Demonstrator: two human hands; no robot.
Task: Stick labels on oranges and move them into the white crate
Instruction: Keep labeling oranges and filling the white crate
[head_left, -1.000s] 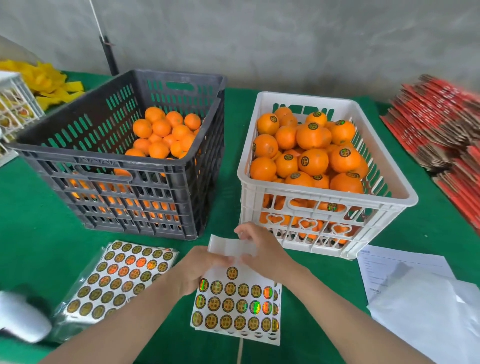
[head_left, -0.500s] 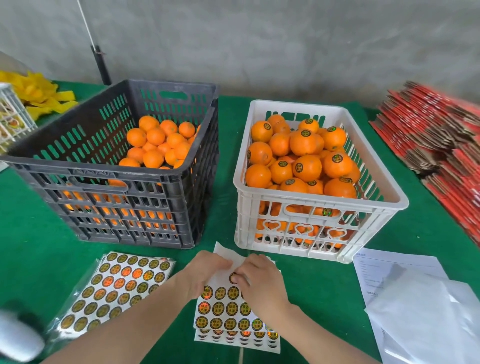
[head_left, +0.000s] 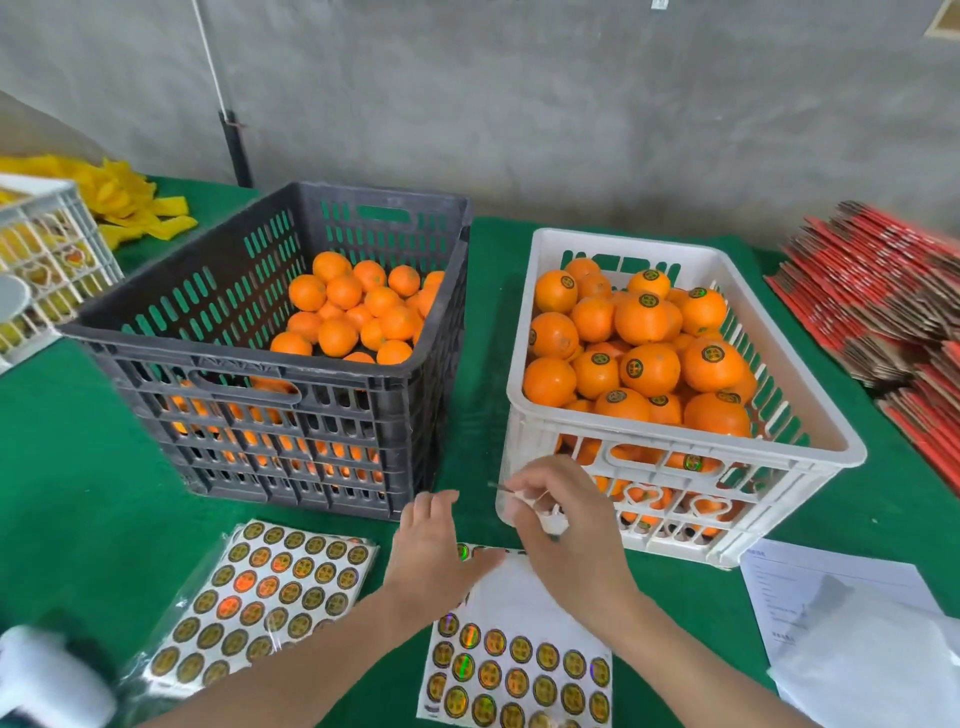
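Observation:
A black crate (head_left: 260, 358) at the left holds unlabelled oranges (head_left: 353, 306). To its right, a white crate (head_left: 675, 441) is heaped with labelled oranges (head_left: 649, 364). In front of the crates a label sheet (head_left: 519, 665) lies on the green cloth, its top rows peeled bare. My left hand (head_left: 431, 551) rests flat on the sheet's upper left, fingers straight. My right hand (head_left: 561, 530) hovers just above the sheet, in front of the white crate, and pinches a single label (head_left: 498, 487) seen edge-on at its fingertips.
A second label sheet in clear plastic (head_left: 270, 597) lies at the lower left, beside a blurred white object (head_left: 47, 675). White papers (head_left: 841, 597) lie at the lower right. Red flat cartons (head_left: 883, 291) are stacked at the right. Yellow foam nets (head_left: 119, 197) and another white crate (head_left: 47, 244) sit at the far left.
My right hand has lifted off the sheet with one label pinched. My left hand has flattened on the sheet. The folded-back backing now lies flat.

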